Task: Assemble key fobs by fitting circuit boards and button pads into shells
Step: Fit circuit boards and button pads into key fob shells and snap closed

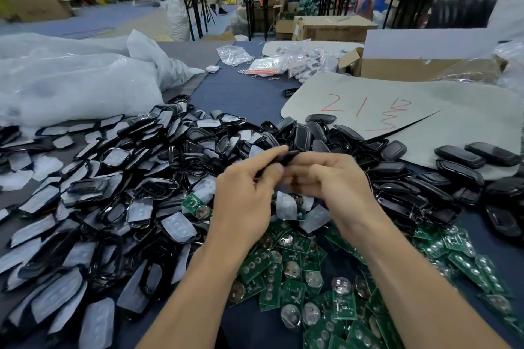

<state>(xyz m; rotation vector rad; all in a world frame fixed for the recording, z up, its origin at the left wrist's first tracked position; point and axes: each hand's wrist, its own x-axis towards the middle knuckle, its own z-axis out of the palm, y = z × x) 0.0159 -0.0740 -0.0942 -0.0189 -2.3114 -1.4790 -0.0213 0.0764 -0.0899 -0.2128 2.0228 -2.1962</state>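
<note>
**Hands meet on one shell: align, then press**

Left hand (pixel 243 195) pinches a black shell (pixel 287 156) between thumb and forefinger, above the centre of the tabletop (pixel 241 88). Right hand (pixel 337 181) meets it from 3 o'clock with its fingers curled against the same piece. Blur hides whether they clamp it.

The step in hand appears to be mating parts inside this shell.

Procedure:
- Hold the shell level.
- Line up the part's edges with the shell outline before pressing.
- Apply even thumb pressure round the rim.
- Do not force a skewed part.

Supplies:
- Circuit boards (pixel 295 292) with round metal cells lie at 5 o'clock.
- Frames with button pads (pixel 139 211) lie at 9 o'clock.
- Plain shell halves (pixel 397 170) lie at 2 o'clock.

Markings: a grey sheet (pixel 425 110) at 1 o'clock bears red handwriting, "21" followed by a character that cannot be read with certainty. No brand is legible.
</note>
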